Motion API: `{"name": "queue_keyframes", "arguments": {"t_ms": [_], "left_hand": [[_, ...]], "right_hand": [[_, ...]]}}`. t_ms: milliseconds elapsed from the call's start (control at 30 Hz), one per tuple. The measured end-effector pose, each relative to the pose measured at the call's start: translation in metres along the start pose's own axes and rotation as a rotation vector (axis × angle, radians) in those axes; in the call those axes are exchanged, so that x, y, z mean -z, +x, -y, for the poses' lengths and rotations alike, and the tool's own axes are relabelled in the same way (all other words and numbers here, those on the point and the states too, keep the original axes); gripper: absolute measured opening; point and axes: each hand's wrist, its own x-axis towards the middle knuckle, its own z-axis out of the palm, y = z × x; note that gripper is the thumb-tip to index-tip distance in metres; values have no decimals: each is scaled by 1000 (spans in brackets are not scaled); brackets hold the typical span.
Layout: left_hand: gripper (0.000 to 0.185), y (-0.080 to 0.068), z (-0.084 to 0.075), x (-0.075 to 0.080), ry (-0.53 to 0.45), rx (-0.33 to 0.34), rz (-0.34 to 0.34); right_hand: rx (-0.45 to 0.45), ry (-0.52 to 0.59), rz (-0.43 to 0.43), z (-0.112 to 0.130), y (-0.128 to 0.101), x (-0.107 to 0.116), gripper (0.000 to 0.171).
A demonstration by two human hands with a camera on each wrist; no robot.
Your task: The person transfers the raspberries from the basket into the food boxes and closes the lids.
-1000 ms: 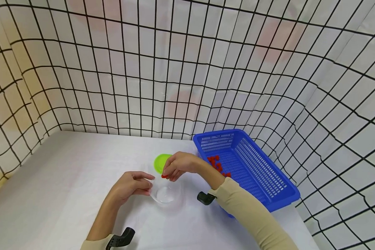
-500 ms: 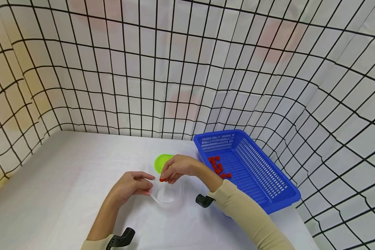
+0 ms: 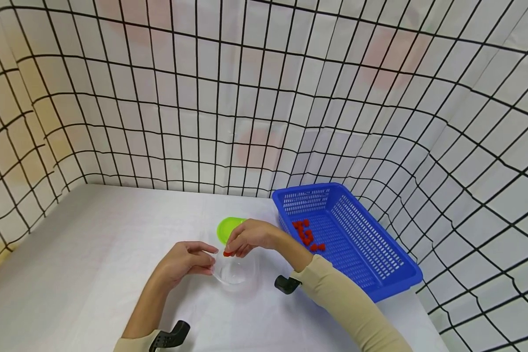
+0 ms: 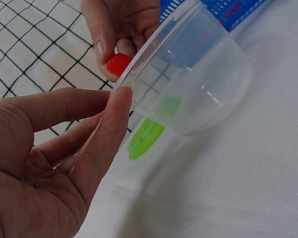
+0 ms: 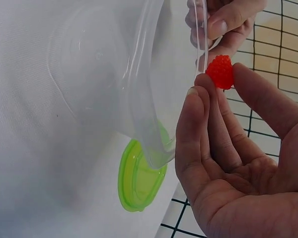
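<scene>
The left hand [image 3: 182, 261] sits nearest, thumb and fingers pinching the rim of the clear cup [image 3: 234, 271], as the left wrist view shows with the thumb [image 4: 109, 129] laid against the lip. The cup [image 4: 188, 74] stands on the white table [image 3: 92, 274] just right of that hand, its mouth open upward. To the left of the left hand the table runs bare out to its near and left edges, so there is wide room on that side.

Just beyond and to the right, the right hand [image 3: 248, 237] hangs over the cup's far rim, its fingertips pinching a red berry [image 3: 227, 253]. In the right wrist view the berry [image 5: 220, 71] is held between thumb and forefinger, right beside the rim and outside the cup wall; the left wrist view also shows the berry [image 4: 118, 63] just behind the lip. The gap between the two hands is narrow, only the cup's mouth.

Past the right hand a green lid [image 3: 227, 228] lies flat on the table, partly covered by the knuckles. Right of the right hand stands a blue basket [image 3: 369, 259], its near wall close to the forearm, with more red berries [image 3: 305, 234] on its floor. The basket reaches almost to the table's right edge. Behind everything rises the grid-patterned wall [image 3: 264, 98].
</scene>
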Motion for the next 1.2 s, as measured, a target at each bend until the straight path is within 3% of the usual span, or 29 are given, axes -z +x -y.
{"name": "queue_keyframes", "arguments": {"t_ms": [800,1033,1200], "left_hand": [[44,-1,0,-2,-16,-14,8],[43,0,1,-2,-11,4,-12],[43,0,2,-1,-5,8,-15]], "right_hand": [[1,15,38,0,-4,1,22],[-30,28,53,2,-13,14,38],[-27,36,2,7,-27,32,36]]}}
